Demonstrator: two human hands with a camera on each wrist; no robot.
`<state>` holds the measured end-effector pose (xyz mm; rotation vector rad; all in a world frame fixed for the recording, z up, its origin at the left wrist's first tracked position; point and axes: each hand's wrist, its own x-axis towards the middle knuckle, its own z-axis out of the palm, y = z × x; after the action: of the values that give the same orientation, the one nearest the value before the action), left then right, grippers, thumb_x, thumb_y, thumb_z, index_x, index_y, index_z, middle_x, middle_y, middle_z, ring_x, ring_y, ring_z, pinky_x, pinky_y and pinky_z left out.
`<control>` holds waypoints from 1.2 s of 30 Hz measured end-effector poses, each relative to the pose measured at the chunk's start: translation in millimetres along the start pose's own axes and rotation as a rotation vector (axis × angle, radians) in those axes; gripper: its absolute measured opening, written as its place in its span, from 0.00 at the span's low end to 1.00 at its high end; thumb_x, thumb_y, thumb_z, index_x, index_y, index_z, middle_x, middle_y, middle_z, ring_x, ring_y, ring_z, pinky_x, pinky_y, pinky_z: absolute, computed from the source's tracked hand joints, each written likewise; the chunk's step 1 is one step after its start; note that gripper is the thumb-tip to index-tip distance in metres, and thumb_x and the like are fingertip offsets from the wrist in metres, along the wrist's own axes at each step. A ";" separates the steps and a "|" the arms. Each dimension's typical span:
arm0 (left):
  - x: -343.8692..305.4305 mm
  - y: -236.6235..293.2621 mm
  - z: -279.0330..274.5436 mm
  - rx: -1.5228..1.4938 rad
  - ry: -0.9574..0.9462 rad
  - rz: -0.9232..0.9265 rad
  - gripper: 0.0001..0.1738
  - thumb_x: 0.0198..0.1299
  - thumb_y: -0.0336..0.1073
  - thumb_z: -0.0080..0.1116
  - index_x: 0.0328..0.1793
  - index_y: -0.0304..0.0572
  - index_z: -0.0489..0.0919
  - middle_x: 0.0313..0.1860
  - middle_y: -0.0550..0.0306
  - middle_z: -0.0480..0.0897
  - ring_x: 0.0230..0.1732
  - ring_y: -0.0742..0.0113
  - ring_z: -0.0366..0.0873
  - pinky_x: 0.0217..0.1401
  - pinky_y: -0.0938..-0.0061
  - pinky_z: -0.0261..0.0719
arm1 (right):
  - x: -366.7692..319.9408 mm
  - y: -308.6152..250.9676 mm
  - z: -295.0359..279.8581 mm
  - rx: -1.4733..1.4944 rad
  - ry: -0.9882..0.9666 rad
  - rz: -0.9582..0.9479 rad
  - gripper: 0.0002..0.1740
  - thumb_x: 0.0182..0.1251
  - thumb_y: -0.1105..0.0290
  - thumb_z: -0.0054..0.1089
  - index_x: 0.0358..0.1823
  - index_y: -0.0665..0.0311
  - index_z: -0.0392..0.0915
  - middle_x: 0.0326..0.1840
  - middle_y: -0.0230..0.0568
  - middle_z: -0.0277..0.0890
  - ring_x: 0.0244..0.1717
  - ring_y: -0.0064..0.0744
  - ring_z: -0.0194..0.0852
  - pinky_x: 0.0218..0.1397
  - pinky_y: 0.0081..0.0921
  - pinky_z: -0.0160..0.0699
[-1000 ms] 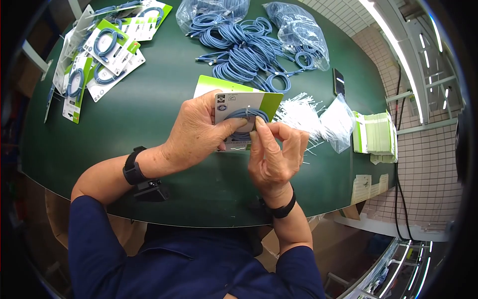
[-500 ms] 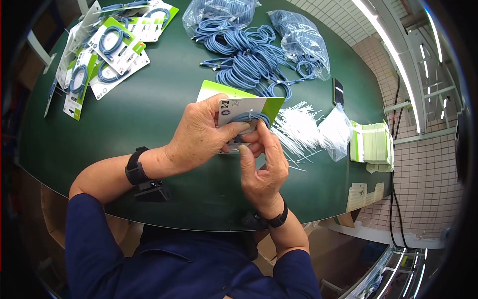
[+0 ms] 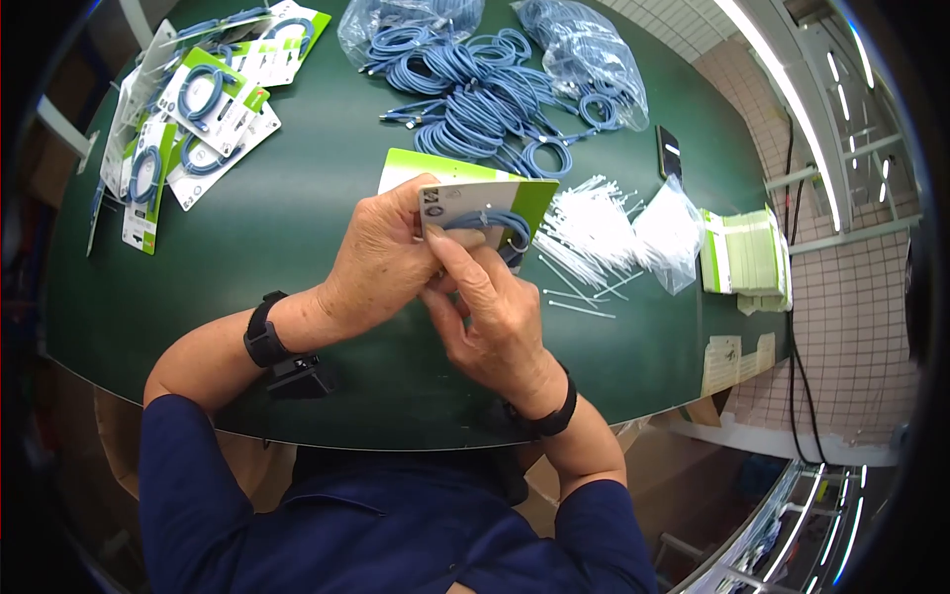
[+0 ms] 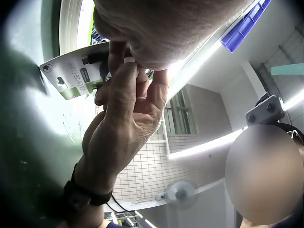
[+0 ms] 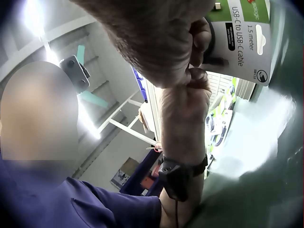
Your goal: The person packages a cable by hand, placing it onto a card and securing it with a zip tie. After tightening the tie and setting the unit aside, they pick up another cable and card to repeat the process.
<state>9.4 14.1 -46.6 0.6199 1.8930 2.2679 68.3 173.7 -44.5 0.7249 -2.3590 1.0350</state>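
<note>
In the head view, my left hand (image 3: 374, 252) grips a folded white and green packaging card (image 3: 539, 210) by its left side, thumb across the front. A coiled blue cable (image 3: 500, 220) lies against the card, with a small white cable tie (image 3: 485, 215) around its upper part. My right hand (image 3: 495, 307) is in front of the card's lower left, index finger reaching to the left thumb, other fingers bent. I cannot tell what its fingertips pinch. In the right wrist view the card (image 5: 247, 52) reads "USB-C to USB-C cable".
Loose coiled blue cables (image 3: 475, 104) lie beyond my hands, beside a plastic bag of cables (image 3: 584, 59). White cable ties (image 3: 589, 233) are scattered to the right, by a clear bag (image 3: 668, 238), a phone (image 3: 670, 151) and stacked cards (image 3: 747, 259). Carded cables (image 3: 203, 99) pile up at far left.
My right hand has moved left across the card, from the cable coil's right side to beside my left thumb. The left hand keeps its grip, and the card has tilted slightly.
</note>
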 end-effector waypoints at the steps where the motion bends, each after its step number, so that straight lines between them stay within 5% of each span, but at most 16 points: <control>1: -0.9 3.5 1.0 -0.055 0.006 -0.063 0.14 0.69 0.23 0.68 0.59 0.34 0.81 0.49 0.58 0.89 0.44 0.78 0.84 0.36 0.83 0.84 | 1.2 -1.1 -3.4 0.043 -0.026 -0.010 0.32 0.59 0.86 0.73 0.67 0.65 0.81 0.38 0.40 0.83 0.29 0.32 0.82 0.30 0.26 0.81; 4: -0.6 11.8 2.9 -0.102 0.017 -0.052 0.12 0.71 0.24 0.66 0.59 0.32 0.81 0.47 0.53 0.89 0.38 0.74 0.86 0.30 0.82 0.85 | 3.6 4.7 -18.8 0.122 -0.051 -0.013 0.28 0.58 0.86 0.74 0.62 0.66 0.84 0.35 0.39 0.82 0.26 0.32 0.80 0.26 0.26 0.78; 6: 2.0 17.1 1.6 -0.133 0.022 -0.041 0.12 0.72 0.25 0.65 0.58 0.30 0.80 0.46 0.51 0.89 0.36 0.73 0.86 0.26 0.81 0.85 | 4.5 18.7 -38.5 0.089 0.167 -0.295 0.20 0.58 0.85 0.74 0.53 0.68 0.86 0.31 0.37 0.80 0.24 0.30 0.77 0.26 0.25 0.75; 8: 5.4 22.5 -6.7 -0.154 0.018 -0.067 0.14 0.73 0.25 0.64 0.61 0.28 0.79 0.49 0.49 0.89 0.38 0.70 0.87 0.27 0.80 0.87 | 10.3 28.4 -59.9 -0.084 0.317 -0.092 0.13 0.59 0.82 0.76 0.46 0.67 0.88 0.28 0.35 0.78 0.24 0.29 0.75 0.29 0.23 0.74; 10: 7.8 29.5 -10.4 -0.162 0.014 -0.082 0.16 0.73 0.26 0.64 0.63 0.27 0.78 0.50 0.48 0.89 0.38 0.69 0.88 0.28 0.80 0.89 | 15.1 40.7 -84.1 -0.136 0.176 0.348 0.08 0.59 0.76 0.77 0.40 0.64 0.89 0.29 0.38 0.82 0.27 0.35 0.80 0.35 0.28 0.79; 11: 8.9 33.2 -10.9 -0.176 0.037 -0.062 0.16 0.73 0.26 0.64 0.63 0.27 0.77 0.51 0.47 0.88 0.39 0.69 0.88 0.28 0.79 0.89 | 10.9 51.0 -92.1 -0.137 0.180 0.353 0.08 0.59 0.76 0.77 0.40 0.64 0.89 0.29 0.38 0.82 0.27 0.35 0.80 0.35 0.28 0.79; 14: 12.4 39.9 -14.0 -0.207 0.077 -0.028 0.18 0.73 0.27 0.64 0.65 0.27 0.76 0.52 0.47 0.88 0.40 0.67 0.88 0.29 0.78 0.90 | -7.4 82.2 -102.9 -0.526 -0.317 0.536 0.07 0.58 0.68 0.77 0.35 0.62 0.90 0.32 0.43 0.86 0.32 0.42 0.86 0.40 0.35 0.83; 18: 17.2 41.5 -25.4 -0.218 0.088 0.074 0.18 0.73 0.28 0.64 0.65 0.27 0.76 0.54 0.46 0.88 0.44 0.65 0.89 0.32 0.76 0.93 | -0.7 89.3 -96.8 -0.605 -0.526 0.738 0.08 0.57 0.66 0.76 0.33 0.61 0.91 0.36 0.47 0.88 0.37 0.48 0.88 0.45 0.41 0.85; 23: 20.1 41.1 -22.7 -0.180 0.172 0.181 0.19 0.74 0.27 0.63 0.67 0.27 0.76 0.54 0.46 0.88 0.47 0.62 0.90 0.37 0.73 0.95 | -8.3 96.5 -85.3 -0.589 -0.551 0.645 0.08 0.61 0.65 0.74 0.33 0.62 0.89 0.35 0.48 0.86 0.40 0.52 0.86 0.46 0.44 0.83; 30: 16.8 42.7 -28.6 0.006 0.205 0.294 0.20 0.75 0.26 0.62 0.69 0.25 0.77 0.60 0.44 0.86 0.52 0.59 0.90 0.49 0.68 0.95 | -18.9 97.3 -59.4 -0.505 -0.292 0.288 0.07 0.69 0.71 0.66 0.37 0.65 0.77 0.33 0.50 0.80 0.44 0.57 0.81 0.49 0.48 0.79; 36: 18.8 43.1 -28.1 0.145 0.126 0.471 0.20 0.79 0.35 0.58 0.70 0.27 0.79 0.61 0.41 0.86 0.62 0.56 0.86 0.61 0.64 0.91 | -8.2 89.4 -86.8 -0.498 -0.063 0.391 0.06 0.71 0.73 0.65 0.38 0.66 0.77 0.33 0.50 0.81 0.39 0.57 0.82 0.45 0.45 0.80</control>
<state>-11.5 -14.0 -4.4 1.0673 2.1739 2.5004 35.6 294.2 -43.2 0.1144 -2.7195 0.5170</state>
